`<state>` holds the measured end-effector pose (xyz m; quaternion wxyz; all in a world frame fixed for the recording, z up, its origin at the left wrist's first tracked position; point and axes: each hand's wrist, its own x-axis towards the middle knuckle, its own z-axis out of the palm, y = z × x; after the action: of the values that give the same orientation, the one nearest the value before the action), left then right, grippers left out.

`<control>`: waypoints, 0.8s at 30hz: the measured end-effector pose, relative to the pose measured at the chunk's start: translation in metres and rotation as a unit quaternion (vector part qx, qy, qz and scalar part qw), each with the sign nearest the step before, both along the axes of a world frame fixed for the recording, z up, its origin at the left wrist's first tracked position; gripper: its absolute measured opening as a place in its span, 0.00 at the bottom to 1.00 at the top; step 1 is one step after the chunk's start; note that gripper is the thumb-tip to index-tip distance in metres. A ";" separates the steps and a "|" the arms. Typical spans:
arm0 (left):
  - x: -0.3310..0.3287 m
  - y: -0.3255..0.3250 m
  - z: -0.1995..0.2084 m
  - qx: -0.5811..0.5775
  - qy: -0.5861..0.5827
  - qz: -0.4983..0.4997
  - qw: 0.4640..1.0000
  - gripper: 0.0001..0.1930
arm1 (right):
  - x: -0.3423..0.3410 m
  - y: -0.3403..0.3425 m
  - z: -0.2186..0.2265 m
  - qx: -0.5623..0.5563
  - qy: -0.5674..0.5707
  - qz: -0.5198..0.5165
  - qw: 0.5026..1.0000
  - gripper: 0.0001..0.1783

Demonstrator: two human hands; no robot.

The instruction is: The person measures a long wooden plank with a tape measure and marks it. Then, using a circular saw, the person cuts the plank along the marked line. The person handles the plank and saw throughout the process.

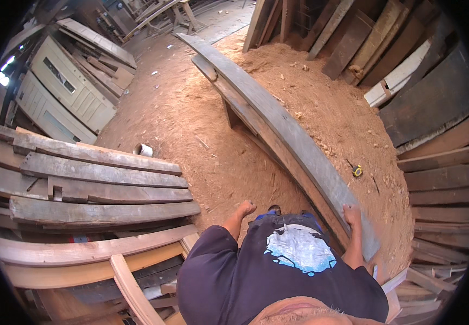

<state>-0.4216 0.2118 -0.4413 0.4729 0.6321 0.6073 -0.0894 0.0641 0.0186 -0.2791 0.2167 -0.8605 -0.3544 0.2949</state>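
A long grey weathered plank (278, 114) runs slantwise from the far left down to my right side. Beneath its left edge lies a brown wooden beam (280, 145), held off the ground by a support. My right hand (350, 213) is closed and rests over the near part of the plank; whatever its fingers hold, if anything, is hidden. Off to the left of the plank, my left hand (247, 208) hangs in a fist above the ground, with nothing showing in it. A yellow and black tape measure (357, 170) lies on the sawdust right of the plank.
Stacked timber (104, 172) fills the left side, with pale curved boards (93, 246) nearer me. Cream door panels (72, 84) lean at the far left. A white cup-like container (143, 150) lies by the stack. Upright planks (373, 40) and piled boards (443, 179) line the right.
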 end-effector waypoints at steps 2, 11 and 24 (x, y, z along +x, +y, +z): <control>0.008 0.003 0.015 -0.022 -0.004 0.019 1.000 0.20 | 0.011 0.042 -0.007 0.060 -0.105 0.062 0.991 0.20; 0.063 -0.026 0.010 -0.075 -0.075 0.128 0.986 0.23 | 0.016 0.159 0.030 -0.035 -0.087 0.139 0.986 0.39; 0.065 0.050 0.051 -0.109 -0.109 0.254 0.955 0.21 | 0.017 0.166 0.003 -0.114 0.084 0.130 0.981 0.47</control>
<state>-0.3569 0.2620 -0.3905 0.6095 0.4078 0.6788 0.0377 0.0809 0.1845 -0.2757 0.1056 -0.7981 -0.4080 0.4305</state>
